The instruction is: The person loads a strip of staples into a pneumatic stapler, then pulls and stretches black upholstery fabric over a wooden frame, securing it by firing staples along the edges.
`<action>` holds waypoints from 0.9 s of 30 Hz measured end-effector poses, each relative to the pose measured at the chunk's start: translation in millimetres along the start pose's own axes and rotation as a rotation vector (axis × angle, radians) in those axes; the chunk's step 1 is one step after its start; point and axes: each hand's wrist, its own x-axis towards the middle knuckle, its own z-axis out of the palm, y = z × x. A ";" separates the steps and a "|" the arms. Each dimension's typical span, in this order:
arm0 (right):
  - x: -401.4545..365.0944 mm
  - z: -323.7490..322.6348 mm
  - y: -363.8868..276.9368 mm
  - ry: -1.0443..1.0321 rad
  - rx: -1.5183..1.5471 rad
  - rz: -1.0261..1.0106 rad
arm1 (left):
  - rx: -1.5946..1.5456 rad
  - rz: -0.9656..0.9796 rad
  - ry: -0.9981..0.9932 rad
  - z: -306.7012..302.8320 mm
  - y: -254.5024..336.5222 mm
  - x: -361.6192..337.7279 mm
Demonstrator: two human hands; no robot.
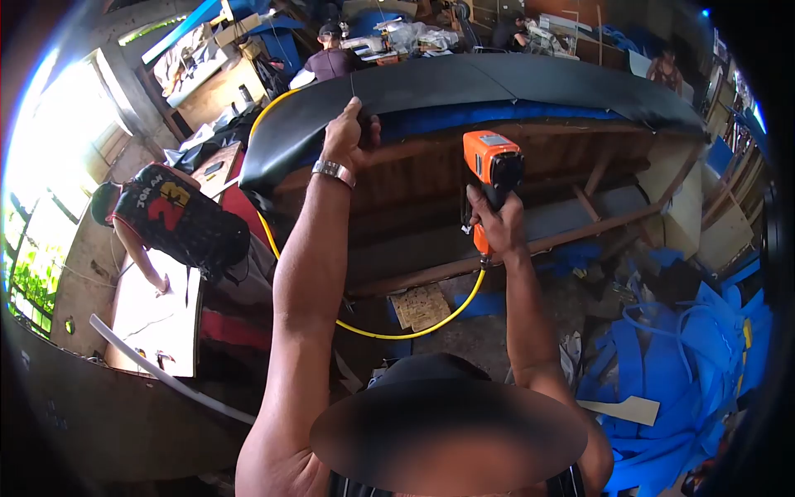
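My right hand (498, 222) is wrapped around the handle of an orange staple gun (490, 151), held in front of the wooden frame. A yellow air hose (431, 329) runs from the base of its handle. My left hand (348, 137), with a metal watch on the wrist, grips the lower edge of the black upholstery cover (422, 81), thumb on top. Blue foam (497, 112) shows under the cover's edge, above the brown wooden sofa frame (414, 182). The fingertips of my left hand are partly in shadow.
Blue foam scraps (671, 364) are heaped at lower right. On the left, a person in a black jersey (178, 215) leans over a white-topped table (153, 315). Another person (331, 54) sits beyond the sofa. A board piece (421, 307) lies on the floor.
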 end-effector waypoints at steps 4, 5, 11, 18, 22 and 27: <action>5.1 7.8 -14.4 0.040 -0.055 0.014 | 0.151 0.052 -0.048 -15.0 -4.9 2.2; 7.5 9.0 -16.1 0.062 -0.084 0.020 | 0.172 0.062 -0.043 -13.9 -6.1 -1.0; 8.2 18.1 -21.3 0.127 -0.191 0.080 | 0.342 0.162 0.105 -3.2 -8.5 -33.7; 8.0 23.4 -12.6 0.177 -0.290 -0.006 | 0.292 0.220 0.170 -10.6 -50.6 -50.3; 7.5 27.7 -25.3 0.171 -0.244 0.130 | 0.395 0.317 0.155 -32.7 -84.1 -25.5; 9.5 25.8 -22.4 0.141 -0.250 0.149 | 0.699 0.587 0.150 -61.4 -109.9 5.1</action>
